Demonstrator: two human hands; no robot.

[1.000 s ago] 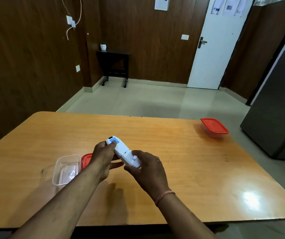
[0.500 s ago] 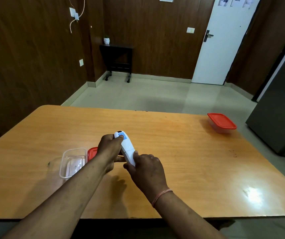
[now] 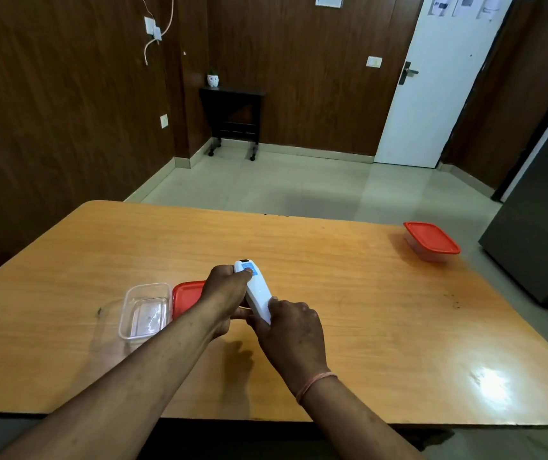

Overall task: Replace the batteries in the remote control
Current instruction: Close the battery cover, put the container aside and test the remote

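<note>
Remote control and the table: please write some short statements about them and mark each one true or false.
1. Both hands hold the white remote control. True.
2. The remote control lies flat on the table. False: the left hand and right hand hold it above the table.
3. The clear container near the left hand has its lid on. False: it is open, and a red lid lies beside it.
4. A container with a red lid stands at the far right of the table. True.

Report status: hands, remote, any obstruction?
Left hand and right hand both shut on remote, held above table. Battery cover state not visible. Nothing in the way.
</note>
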